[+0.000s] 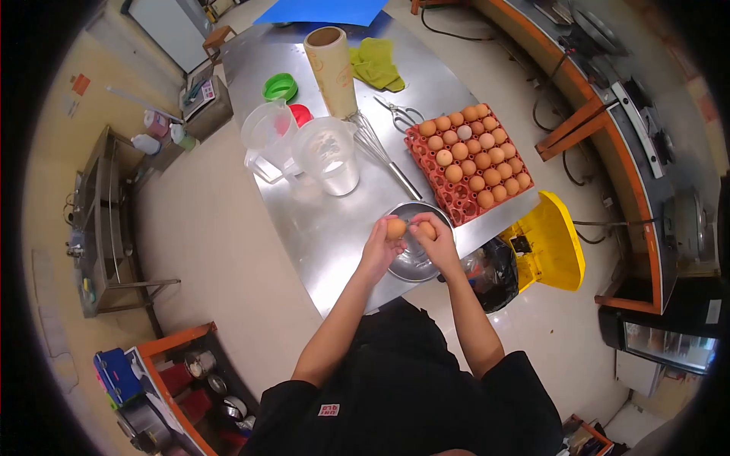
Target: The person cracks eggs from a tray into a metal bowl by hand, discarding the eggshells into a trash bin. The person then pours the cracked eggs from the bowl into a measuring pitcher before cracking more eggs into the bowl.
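My left hand (382,245) is closed round a brown egg (396,229). A second brown egg (427,229) is in my right hand (437,245), with the fingers wrapped about it. Both hands are close together above a round metal bowl (414,266), whose inside is partly covered by my hands. Just past the bowl, a red egg tray (461,207) holds many brown eggs and one paler one, with bare pockets along its near left side. A wire whisk (389,161) lies on the table, its handle pointing toward the bowl.
On the steel table (296,235) stand two clear plastic jugs (327,156), a tall roll of film (332,76) and a green ring-shaped item (280,87). Scissors (399,114) and a green cloth (378,64) lie farther back. A yellow-lidded bin (559,243) sits off the right edge.
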Demonstrator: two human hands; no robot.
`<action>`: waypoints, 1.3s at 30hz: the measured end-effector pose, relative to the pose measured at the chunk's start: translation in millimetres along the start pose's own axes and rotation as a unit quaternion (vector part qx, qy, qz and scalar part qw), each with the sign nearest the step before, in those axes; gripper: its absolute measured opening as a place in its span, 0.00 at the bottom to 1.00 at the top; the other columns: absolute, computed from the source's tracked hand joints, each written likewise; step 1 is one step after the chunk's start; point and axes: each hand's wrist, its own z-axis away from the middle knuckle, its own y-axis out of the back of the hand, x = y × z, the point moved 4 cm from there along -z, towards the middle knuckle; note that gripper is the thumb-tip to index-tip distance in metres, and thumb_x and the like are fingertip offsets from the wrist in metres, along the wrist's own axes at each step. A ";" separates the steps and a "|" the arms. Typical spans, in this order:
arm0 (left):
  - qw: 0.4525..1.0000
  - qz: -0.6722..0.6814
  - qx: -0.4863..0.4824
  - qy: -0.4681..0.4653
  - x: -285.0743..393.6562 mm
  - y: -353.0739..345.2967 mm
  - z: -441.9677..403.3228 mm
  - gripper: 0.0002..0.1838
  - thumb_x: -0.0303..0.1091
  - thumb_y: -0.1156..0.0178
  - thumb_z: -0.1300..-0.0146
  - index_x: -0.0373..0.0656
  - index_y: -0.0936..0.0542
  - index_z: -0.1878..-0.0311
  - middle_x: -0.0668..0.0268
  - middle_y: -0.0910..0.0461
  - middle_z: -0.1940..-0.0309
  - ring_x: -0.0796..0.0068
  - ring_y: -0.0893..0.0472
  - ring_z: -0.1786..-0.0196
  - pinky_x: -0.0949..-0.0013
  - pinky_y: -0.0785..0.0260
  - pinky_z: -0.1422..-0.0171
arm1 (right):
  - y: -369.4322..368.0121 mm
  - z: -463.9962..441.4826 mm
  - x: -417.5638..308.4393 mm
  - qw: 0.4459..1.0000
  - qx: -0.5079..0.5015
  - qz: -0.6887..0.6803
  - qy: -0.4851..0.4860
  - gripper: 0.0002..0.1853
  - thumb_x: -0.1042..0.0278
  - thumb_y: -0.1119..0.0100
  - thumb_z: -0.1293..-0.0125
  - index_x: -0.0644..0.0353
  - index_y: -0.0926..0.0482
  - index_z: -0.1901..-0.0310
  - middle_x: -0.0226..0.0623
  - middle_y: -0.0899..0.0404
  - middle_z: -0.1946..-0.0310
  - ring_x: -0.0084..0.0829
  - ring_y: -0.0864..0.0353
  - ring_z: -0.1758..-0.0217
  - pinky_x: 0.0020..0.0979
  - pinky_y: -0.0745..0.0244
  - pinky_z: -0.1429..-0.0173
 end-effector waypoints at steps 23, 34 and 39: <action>0.966 -0.105 -0.192 0.136 -112.3 -134.8 -11.7 0.21 0.52 0.59 0.17 0.47 0.34 0.34 0.64 0.24 0.53 0.75 0.23 0.62 0.70 0.30 0.56 | 140.4 112.7 -24.5 0.960 0.251 0.124 0.000 0.10 0.70 0.30 0.36 0.61 0.18 0.55 0.32 0.18 0.60 0.24 0.20 0.58 0.27 0.24 0.51; 0.952 -0.206 -0.182 0.132 -160.5 -179.9 -22.2 0.21 0.52 0.57 0.18 0.45 0.33 0.36 0.64 0.23 0.59 0.78 0.23 0.65 0.73 0.29 0.60 | 182.6 137.9 19.3 0.947 0.312 -0.006 -0.073 0.07 0.68 0.33 0.33 0.59 0.21 0.61 0.28 0.22 0.67 0.19 0.25 0.67 0.23 0.27 0.65; 0.935 -0.285 -0.192 0.083 -178.8 -192.8 -29.8 0.21 0.52 0.59 0.18 0.44 0.35 0.39 0.65 0.22 0.60 0.82 0.23 0.74 0.76 0.30 0.71 | 197.2 148.5 33.1 0.938 0.341 -0.007 -0.062 0.08 0.69 0.33 0.32 0.56 0.22 0.56 0.25 0.24 0.67 0.19 0.27 0.67 0.22 0.29 0.62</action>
